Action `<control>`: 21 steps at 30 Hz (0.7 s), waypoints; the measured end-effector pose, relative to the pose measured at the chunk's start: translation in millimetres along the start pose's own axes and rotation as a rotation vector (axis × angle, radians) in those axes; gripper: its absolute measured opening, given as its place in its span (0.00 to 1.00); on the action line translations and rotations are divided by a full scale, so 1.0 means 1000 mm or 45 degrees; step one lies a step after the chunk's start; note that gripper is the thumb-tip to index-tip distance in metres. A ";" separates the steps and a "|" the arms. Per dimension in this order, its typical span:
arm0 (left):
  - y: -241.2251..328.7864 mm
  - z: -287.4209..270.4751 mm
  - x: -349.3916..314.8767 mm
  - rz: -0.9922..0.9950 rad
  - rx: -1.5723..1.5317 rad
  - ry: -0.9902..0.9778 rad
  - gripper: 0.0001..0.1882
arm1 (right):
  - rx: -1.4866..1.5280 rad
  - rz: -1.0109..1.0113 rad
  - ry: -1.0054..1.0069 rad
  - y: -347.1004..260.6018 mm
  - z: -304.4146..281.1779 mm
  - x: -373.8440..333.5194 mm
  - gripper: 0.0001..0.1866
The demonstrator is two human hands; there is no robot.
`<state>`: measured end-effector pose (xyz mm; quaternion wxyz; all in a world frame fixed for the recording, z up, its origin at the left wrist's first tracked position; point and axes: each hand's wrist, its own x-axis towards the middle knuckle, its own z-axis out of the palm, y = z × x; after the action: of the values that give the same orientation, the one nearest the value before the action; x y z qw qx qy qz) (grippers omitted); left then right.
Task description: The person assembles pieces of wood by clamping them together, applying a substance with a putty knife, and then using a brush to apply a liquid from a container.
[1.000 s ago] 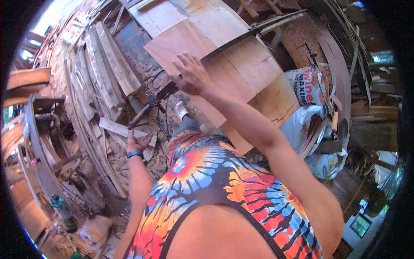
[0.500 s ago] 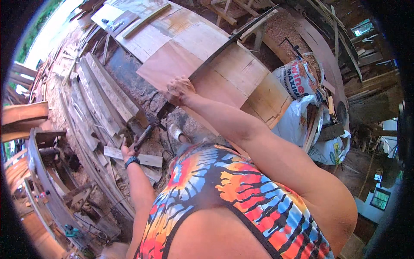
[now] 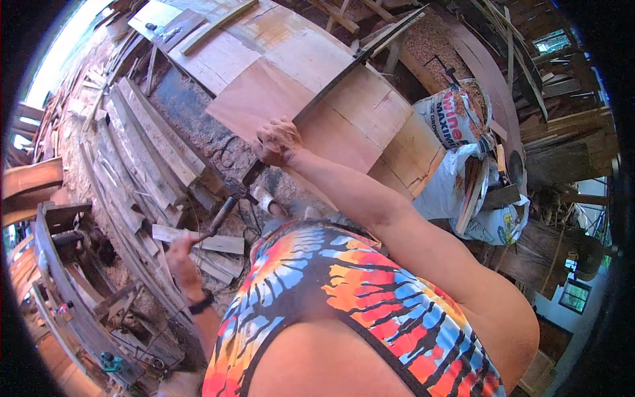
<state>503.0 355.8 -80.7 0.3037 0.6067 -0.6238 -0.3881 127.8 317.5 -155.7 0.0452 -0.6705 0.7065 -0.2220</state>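
Note:
A long dark bar clamp (image 3: pixel 340 78) lies across a wide panel of joined wooden pieces (image 3: pixel 264 89). My right hand (image 3: pixel 278 141) is closed round its bar at the panel's near edge. Closer to me, the clamp's threaded screw (image 3: pixel 225 210) sticks out down and to the left, ending in a bent crank handle. My left hand (image 3: pixel 183 263), somewhat blurred and wearing a dark wristband, has its fingers closed at the end of that crank. Part of the bar is hidden under my right hand.
Curved timber lengths (image 3: pixel 149 142) are stacked on the left. A loose batten (image 3: pixel 225 8) lies on the panel's far part. White sacks (image 3: pixel 456 119) stand at the right, with another clamp (image 3: pixel 450 69) behind. A pale offcut (image 3: pixel 198 238) lies near my left hand.
My left hand has swung down and left with the crank's end, which has turned about the screw. My right hand stays on the bar. The view has shifted slightly.

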 end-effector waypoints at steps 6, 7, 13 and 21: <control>-0.009 0.017 -0.065 -1.119 -0.603 -0.695 0.27 | 0.041 -0.026 0.040 -0.001 0.000 0.000 0.12; -0.025 0.024 -0.069 -1.140 -0.594 -0.804 0.30 | 0.042 -0.031 0.038 -0.001 0.000 0.000 0.12; -0.159 0.090 -0.066 -1.449 -1.819 -0.587 0.33 | 0.007 -0.042 -0.011 0.003 -0.002 -0.001 0.10; -0.182 0.061 0.035 -1.240 -1.812 -0.219 0.47 | -0.051 -0.044 -0.033 0.008 0.010 -0.003 0.09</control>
<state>543.2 335.1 -270.9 0.3629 0.4408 0.0758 -0.8175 124.5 318.2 -168.6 0.0372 -0.6863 0.6983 -0.1998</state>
